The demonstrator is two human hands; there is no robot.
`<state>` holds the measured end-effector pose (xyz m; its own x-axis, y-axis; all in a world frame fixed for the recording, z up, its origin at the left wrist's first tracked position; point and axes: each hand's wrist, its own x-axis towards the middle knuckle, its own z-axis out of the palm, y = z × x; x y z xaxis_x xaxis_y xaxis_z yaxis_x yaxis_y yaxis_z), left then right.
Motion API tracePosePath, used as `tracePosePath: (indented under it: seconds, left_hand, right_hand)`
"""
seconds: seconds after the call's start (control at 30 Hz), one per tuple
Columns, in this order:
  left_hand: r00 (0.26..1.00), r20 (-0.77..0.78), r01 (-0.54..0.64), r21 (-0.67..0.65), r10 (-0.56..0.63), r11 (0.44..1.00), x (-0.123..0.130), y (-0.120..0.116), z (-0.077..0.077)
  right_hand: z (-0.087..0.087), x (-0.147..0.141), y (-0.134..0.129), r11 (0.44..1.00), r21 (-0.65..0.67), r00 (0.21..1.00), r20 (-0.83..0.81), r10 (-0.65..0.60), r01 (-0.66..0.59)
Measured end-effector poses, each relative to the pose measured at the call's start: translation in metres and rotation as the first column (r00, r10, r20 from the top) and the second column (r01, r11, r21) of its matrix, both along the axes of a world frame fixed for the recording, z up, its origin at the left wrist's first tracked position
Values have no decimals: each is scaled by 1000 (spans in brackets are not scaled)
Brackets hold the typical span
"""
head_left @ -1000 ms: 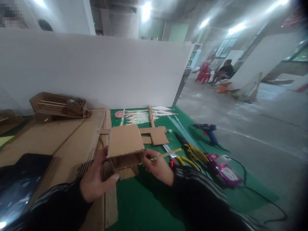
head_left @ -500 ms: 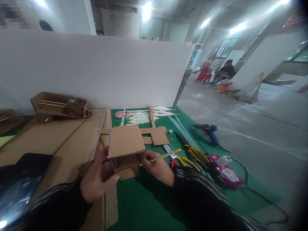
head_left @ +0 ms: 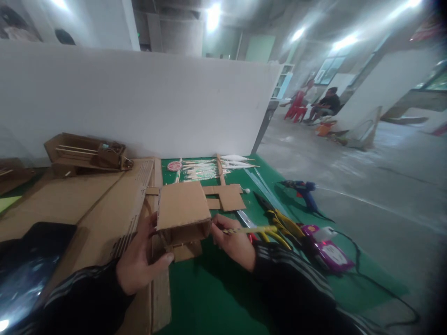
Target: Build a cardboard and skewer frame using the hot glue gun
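A small open-fronted cardboard box (head_left: 183, 202) stands at the middle of the green tabletop, its hollow side facing me. At its left side is my left hand (head_left: 141, 260), fingers against the wall and thumb near the lower front corner, steadying it. My right hand (head_left: 233, 242) is closed around a thin yellow patterned stick (head_left: 258, 229), beside the box's right front edge. The stick's yellow end points right; its other end is hidden by the fingers. Below the box opening a cardboard flap (head_left: 187, 251) shows. Right of the box lies a flat cardboard piece (head_left: 232, 197).
Pliers (head_left: 282, 221), a blue glue gun (head_left: 305, 190) and a purple power strip (head_left: 331, 251) lie at right. Wrapped sticks (head_left: 202, 168) are behind the box. Cardboard sheets (head_left: 94, 200), a cardboard model (head_left: 84, 151) and a dark glossy object (head_left: 35, 260) occupy the left. Beyond, people sit.
The yellow stick has swung from slanting upward to nearly level, its yellow end further right. My right hand has shifted slightly. The box and my left hand stay put.
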<state>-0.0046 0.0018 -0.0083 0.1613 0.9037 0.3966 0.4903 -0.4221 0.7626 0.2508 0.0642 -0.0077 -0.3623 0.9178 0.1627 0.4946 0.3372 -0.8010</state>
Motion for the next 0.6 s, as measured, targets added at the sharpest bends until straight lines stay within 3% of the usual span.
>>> tracePosePath:
  seconds: [0.2, 0.43, 0.53, 0.6]
  left_hand:
    - [997, -16, -76, 19, 76, 997, 0, -1, -1]
    - [1000, -11, -11, -1, 11, 1000, 0, 0, 0]
    - [999, -43, -14, 27, 15, 1000, -2, 1, -1]
    - [998, -52, -28, 34, 30, 999, -2, 0, -3]
  right_hand:
    - [11, 24, 11, 980, 182, 958, 285, 26, -80]
    - [5, 30, 13, 962, 237, 875, 485, 3, -134]
    - [19, 44, 5, 955, 289, 869, 488, -83, -71]
    - [33, 69, -2, 941, 339, 859, 484, -167, -9]
